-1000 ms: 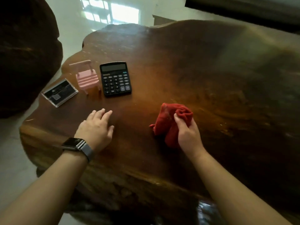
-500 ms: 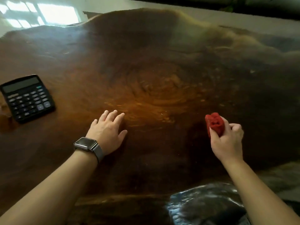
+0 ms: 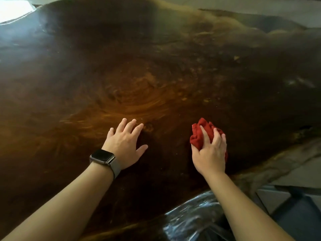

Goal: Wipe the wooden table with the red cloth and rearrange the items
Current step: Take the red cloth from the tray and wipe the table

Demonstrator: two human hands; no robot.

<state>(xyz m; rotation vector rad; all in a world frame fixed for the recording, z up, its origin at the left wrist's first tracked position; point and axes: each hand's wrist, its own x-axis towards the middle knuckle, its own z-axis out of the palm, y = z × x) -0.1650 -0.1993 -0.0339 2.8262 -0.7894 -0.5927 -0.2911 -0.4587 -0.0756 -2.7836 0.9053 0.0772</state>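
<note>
Gripping crumpled red cloth [image 3: 205,134] — right hand [image 3: 209,153], glossy burl table [image 3: 156,75]

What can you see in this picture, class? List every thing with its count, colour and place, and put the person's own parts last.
wooden table: one, dark brown with an orange swirl of grain, fills most of the view
red cloth: one, red, bunched on the table at right, under the right hand
shiny plastic wrap: one, silvery, at the table's near edge
floor: pale, at lower right
watch: one, dark face and grey band, on the left wrist
left hand: one, flat on the table, fingers spread
right hand: one, fingers over the cloth
</note>
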